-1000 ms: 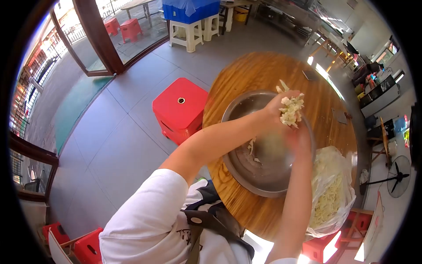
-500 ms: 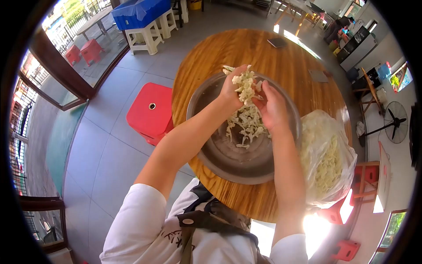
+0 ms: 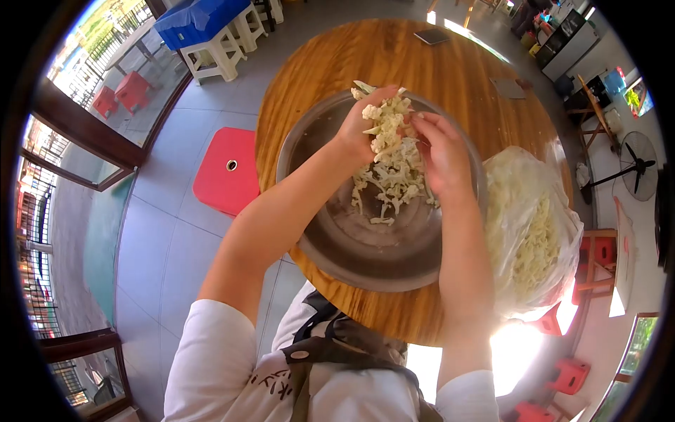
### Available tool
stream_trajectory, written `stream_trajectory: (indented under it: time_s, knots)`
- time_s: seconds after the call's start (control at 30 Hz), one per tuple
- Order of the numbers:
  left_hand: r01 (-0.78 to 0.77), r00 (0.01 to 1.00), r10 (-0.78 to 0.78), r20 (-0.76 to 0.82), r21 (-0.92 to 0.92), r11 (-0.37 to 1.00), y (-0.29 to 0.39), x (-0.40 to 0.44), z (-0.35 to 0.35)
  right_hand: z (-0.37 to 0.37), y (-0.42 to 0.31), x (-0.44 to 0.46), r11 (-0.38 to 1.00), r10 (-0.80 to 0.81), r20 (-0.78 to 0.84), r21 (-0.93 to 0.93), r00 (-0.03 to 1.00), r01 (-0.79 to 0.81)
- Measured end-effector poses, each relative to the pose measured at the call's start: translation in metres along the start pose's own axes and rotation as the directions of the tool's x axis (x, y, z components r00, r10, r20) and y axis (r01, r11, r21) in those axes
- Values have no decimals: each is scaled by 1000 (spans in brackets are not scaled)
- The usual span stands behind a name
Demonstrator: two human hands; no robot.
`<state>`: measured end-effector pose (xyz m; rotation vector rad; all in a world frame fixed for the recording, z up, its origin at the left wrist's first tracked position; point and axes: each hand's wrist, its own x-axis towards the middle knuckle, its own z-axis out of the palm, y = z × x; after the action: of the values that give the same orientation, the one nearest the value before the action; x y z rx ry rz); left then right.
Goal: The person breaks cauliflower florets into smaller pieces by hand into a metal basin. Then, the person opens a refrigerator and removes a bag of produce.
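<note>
Your left hand (image 3: 357, 132) cups the cauliflower (image 3: 387, 130) above the metal basin (image 3: 373, 260), apparently to support its loose branches. Your right hand (image 3: 448, 160) curls beside it; I cannot tell whether it pinches anything. The basin sits under your 2 hands, presumably to catch bits.

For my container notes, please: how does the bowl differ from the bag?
The bowl is opaque grey metal; the bag is see-through, crinkled plastic. The bowl is round; the bag bulges unevenly. The bowl shows much bare bottom; the bag looks well filled. Both hold pale pieces.
</note>
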<state>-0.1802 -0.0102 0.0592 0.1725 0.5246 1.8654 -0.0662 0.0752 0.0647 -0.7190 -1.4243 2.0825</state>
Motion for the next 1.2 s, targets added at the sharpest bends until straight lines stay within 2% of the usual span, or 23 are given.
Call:
stream_trajectory:
  time_s: [0.07,0.3,0.43,0.63,0.73,0.83,0.93,1.0,1.13,1.2]
  knots:
    - [-27,997,30,-67,49,998,-4,1,2,2,-1,-2,998,-46,-52,-39,998,44]
    - [24,999,-23,-33,21,999,2,-2,0,3,-1,-4,990,-110,-99,75,989,118]
    - [-31,997,32,-77,19,999,3,-3,3,1,-5,-5,985,-122,-168,103,978,140]
    - [-1,1000,4,-28,124,992,0,-4,0,5,-9,-10,984,-175,-158,-45,972,170]
    - [-4,997,16,-75,158,987,2,-5,1,4,-11,-11,986,-166,-164,5,972,169]
    - [12,992,13,-124,196,981,2,-6,1,4,-14,-11,957,-278,-173,-137,945,256]
    - [59,986,-20,-164,238,970,-1,-6,2,-1,-7,-5,767,-437,-22,-532,899,359]
    - [86,981,-40,-190,243,966,-5,-8,5,0,-5,-7,784,-417,24,-496,908,373]
    - [24,990,0,-138,177,984,-13,-20,23,5,-10,-14,820,-366,56,-453,929,350]
    - [118,990,-102,-94,193,974,-8,-22,20,2,-6,-9,824,-390,39,-432,920,368]
